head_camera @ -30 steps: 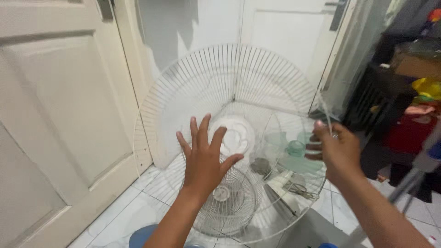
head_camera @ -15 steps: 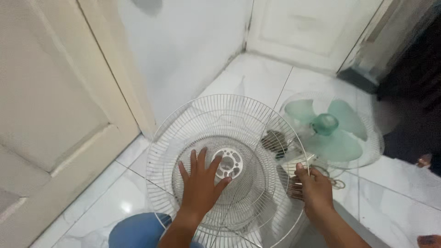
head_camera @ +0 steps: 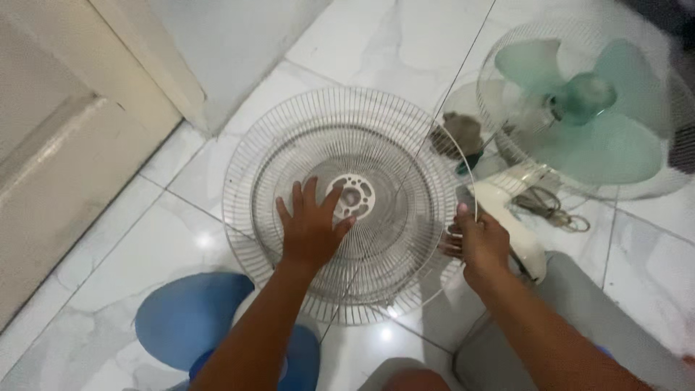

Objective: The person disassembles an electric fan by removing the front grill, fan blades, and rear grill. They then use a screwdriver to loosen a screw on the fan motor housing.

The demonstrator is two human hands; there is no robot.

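wire fan guard held low over the tiles

nearest, at the bottom left: a blue fan blade (head_camera: 190, 318) flat on the floor, partly under the left forearm. at the bottom right: a grey trouser leg (head_camera: 579, 304), close beside the right wrist.

a little farther, mid-scene: left hand (head_camera: 310, 226) spread flat, fingers apart, palm pressed on the mesh just left of the hub plate, gripping nothing. right hand (head_camera: 479, 242) closed on the right rim of the round wire fan guard (head_camera: 347, 145), thumb up along the outer ring. guard lying nearly level, just above or on the white tiled floor (head_camera: 87, 289); contact with the tile hard to tell. pale hub plate (head_camera: 352, 197) with its ring of holes at the centre, just beyond the left fingertips.

judged best handled so: keep the flat palm near the hub, where the wires are stiffest, and the pinch on the outer ring rather than on thin spokes; keep the guard level to avoid bending it.

farther right: a white fan body (head_camera: 507, 217) with a coiled cord (head_camera: 546, 206), touching or nearly touching the guard's right edge, likely to snag the rim. beyond it, the green fan blade (head_camera: 579, 116) sitting inside the rear guard (head_camera: 499, 65). far left: a cream door (head_camera: 58, 130) and the corner of a white wall (head_camera: 232, 43), near the guard's far-left edge, leaving little room on that side.
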